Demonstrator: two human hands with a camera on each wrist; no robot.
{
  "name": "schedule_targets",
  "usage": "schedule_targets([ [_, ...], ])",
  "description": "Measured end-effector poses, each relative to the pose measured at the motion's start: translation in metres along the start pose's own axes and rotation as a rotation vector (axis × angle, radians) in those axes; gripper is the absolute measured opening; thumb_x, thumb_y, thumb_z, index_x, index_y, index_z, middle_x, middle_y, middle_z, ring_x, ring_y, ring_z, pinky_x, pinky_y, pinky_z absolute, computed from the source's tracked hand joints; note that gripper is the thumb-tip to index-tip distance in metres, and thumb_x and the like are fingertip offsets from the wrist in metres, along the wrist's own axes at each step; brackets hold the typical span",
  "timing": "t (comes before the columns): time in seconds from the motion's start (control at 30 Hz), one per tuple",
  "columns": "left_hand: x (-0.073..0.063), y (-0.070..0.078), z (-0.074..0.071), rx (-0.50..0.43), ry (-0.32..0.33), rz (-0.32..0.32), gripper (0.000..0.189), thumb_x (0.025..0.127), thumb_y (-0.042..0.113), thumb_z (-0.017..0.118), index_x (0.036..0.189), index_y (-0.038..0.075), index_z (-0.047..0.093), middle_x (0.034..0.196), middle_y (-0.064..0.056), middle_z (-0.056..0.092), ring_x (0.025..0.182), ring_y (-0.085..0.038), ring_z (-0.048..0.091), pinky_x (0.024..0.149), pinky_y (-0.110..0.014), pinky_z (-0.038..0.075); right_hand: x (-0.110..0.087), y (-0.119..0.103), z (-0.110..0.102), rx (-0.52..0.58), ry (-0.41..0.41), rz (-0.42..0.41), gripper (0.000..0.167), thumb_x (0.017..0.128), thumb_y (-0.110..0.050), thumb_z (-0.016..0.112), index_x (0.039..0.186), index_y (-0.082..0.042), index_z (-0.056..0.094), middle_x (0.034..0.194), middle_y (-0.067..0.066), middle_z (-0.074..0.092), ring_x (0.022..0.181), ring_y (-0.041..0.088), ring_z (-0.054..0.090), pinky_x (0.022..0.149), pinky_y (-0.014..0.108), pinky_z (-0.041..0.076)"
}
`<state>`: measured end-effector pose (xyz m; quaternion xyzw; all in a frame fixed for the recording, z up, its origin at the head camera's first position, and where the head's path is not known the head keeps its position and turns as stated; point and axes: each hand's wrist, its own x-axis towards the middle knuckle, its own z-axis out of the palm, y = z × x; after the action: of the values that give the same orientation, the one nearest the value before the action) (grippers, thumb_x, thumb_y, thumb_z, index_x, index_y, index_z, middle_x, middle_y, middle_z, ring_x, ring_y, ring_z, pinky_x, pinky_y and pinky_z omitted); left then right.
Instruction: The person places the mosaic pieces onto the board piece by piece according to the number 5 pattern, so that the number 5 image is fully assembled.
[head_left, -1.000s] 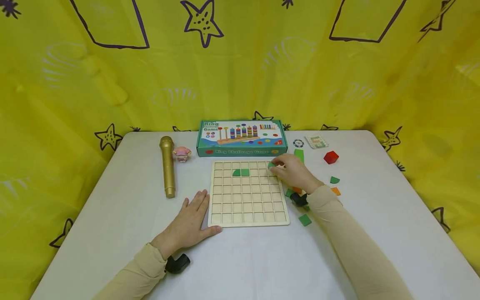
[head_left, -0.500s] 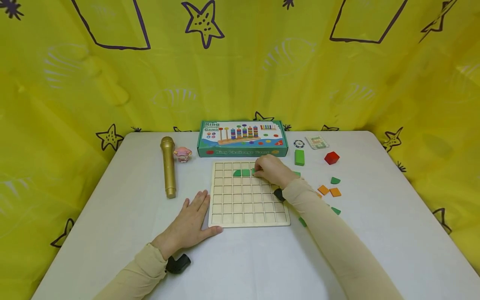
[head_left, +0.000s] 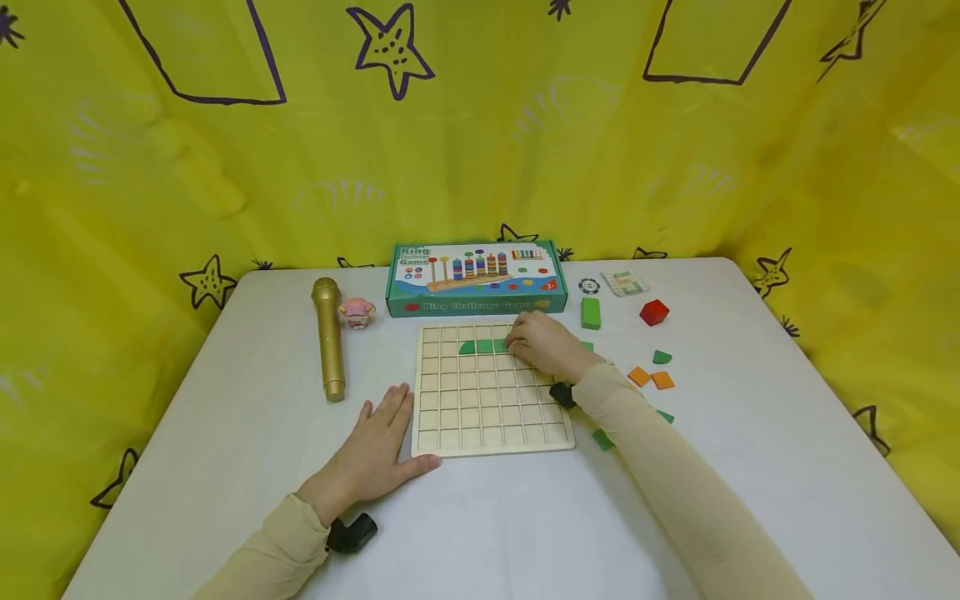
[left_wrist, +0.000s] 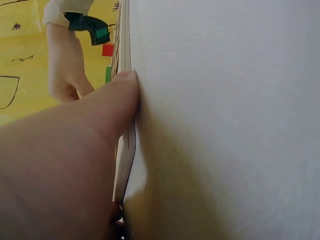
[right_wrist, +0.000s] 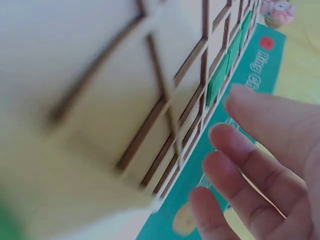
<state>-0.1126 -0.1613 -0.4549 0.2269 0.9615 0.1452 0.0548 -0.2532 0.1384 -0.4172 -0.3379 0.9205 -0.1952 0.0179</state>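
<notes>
A pale wooden grid board (head_left: 480, 408) lies mid-table. In its second row from the back sit a green quarter-round tile (head_left: 467, 347) and, to its right, two green square tiles (right_wrist: 233, 50). My right hand (head_left: 551, 344) is over that row; in the right wrist view its thumb and fingers are apart with nothing between them, thumb tip close to the end square tile (right_wrist: 216, 86). My left hand (head_left: 371, 458) lies flat on the table, fingers along the board's left edge and thumb (left_wrist: 120, 92) touching its front left corner.
Behind the board stands a Ring Challenge Game box (head_left: 476, 279). Left are a gold microphone (head_left: 328, 342) and a pink figurine (head_left: 357, 313). Right are a green block (head_left: 591, 313), red cube (head_left: 655, 312), poker chip (head_left: 589, 286), orange tiles (head_left: 662, 380) and loose green tiles (head_left: 662, 357).
My right hand has moved left from the board's back right corner with a green tile, which now sits at the right end of the green row. The left hand stays put.
</notes>
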Motion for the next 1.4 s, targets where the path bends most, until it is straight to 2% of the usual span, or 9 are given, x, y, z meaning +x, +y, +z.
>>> schedule_targets([
  [0.17,0.0,0.0,0.001,0.002,0.008,0.007,0.102,0.09,0.068,0.051,0.149,-0.011,0.025,0.157,-0.024,0.019,0.145,-0.036,0.013,0.111,-0.061,0.013,-0.033,0.017,-0.012,0.048,0.067,0.121,0.019,0.095,-0.008,0.064,0.111,0.001,0.072,0.111,0.012,0.066,0.11,0.032,0.056,0.098,0.048,0.042],
  [0.3,0.0,0.002,0.0,0.003,0.013,0.011,0.101,0.09,0.066,0.053,0.148,-0.012,0.026,0.156,-0.025,0.02,0.145,-0.037,0.014,0.111,-0.061,0.014,-0.063,0.04,-0.025,0.047,0.114,0.234,0.02,0.095,-0.006,0.064,0.111,0.001,0.072,0.108,0.013,0.067,0.105,0.033,0.055,0.094,0.049,0.044],
  [0.47,-0.001,0.002,-0.001,0.008,0.013,0.012,0.101,0.09,0.065,0.054,0.148,-0.012,0.026,0.156,-0.025,0.021,0.145,-0.037,0.015,0.111,-0.061,0.014,-0.096,0.064,-0.036,0.051,0.11,0.321,0.02,0.094,-0.003,0.063,0.111,0.004,0.071,0.107,0.017,0.066,0.101,0.036,0.055,0.092,0.052,0.044],
  [0.63,-0.001,0.001,-0.001,0.012,0.018,0.018,0.101,0.09,0.066,0.053,0.148,-0.013,0.026,0.156,-0.025,0.021,0.145,-0.037,0.015,0.111,-0.061,0.015,-0.115,0.072,-0.04,0.082,0.091,0.373,0.022,0.093,-0.003,0.066,0.112,0.006,0.07,0.106,0.018,0.067,0.096,0.034,0.055,0.089,0.053,0.045],
  [0.8,0.0,0.001,-0.001,0.02,0.014,0.013,0.101,0.09,0.066,0.053,0.148,-0.012,0.026,0.156,-0.025,0.02,0.145,-0.037,0.015,0.111,-0.061,0.015,-0.115,0.069,-0.038,0.079,0.075,0.356,0.024,0.092,-0.006,0.067,0.114,0.004,0.07,0.102,0.014,0.066,0.091,0.03,0.053,0.085,0.049,0.046],
  [0.93,0.0,0.002,-0.001,0.013,0.008,0.009,0.101,0.09,0.066,0.053,0.148,-0.012,0.026,0.156,-0.025,0.02,0.145,-0.037,0.014,0.111,-0.061,0.015,-0.102,0.068,-0.033,0.054,0.045,0.322,0.028,0.092,-0.007,0.067,0.118,0.004,0.067,0.098,0.011,0.066,0.087,0.028,0.052,0.08,0.043,0.047],
  [1.13,0.0,0.002,-0.001,0.004,0.024,0.025,0.1,0.09,0.064,0.055,0.147,-0.013,0.026,0.156,-0.025,0.02,0.145,-0.037,0.015,0.111,-0.061,0.015,-0.084,0.068,-0.029,0.039,-0.048,0.354,0.038,0.091,-0.008,0.069,0.128,0.0,0.063,0.098,0.011,0.061,0.088,0.028,0.051,0.081,0.04,0.048],
  [1.4,0.0,0.0,-0.001,0.013,0.02,0.018,0.101,0.09,0.065,0.054,0.148,-0.013,0.026,0.157,-0.025,0.018,0.145,-0.037,0.014,0.111,-0.06,0.014,-0.077,0.068,-0.025,0.004,-0.054,0.302,0.027,0.09,-0.005,0.069,0.117,0.0,0.067,0.097,0.013,0.056,0.087,0.029,0.05,0.081,0.043,0.047],
])
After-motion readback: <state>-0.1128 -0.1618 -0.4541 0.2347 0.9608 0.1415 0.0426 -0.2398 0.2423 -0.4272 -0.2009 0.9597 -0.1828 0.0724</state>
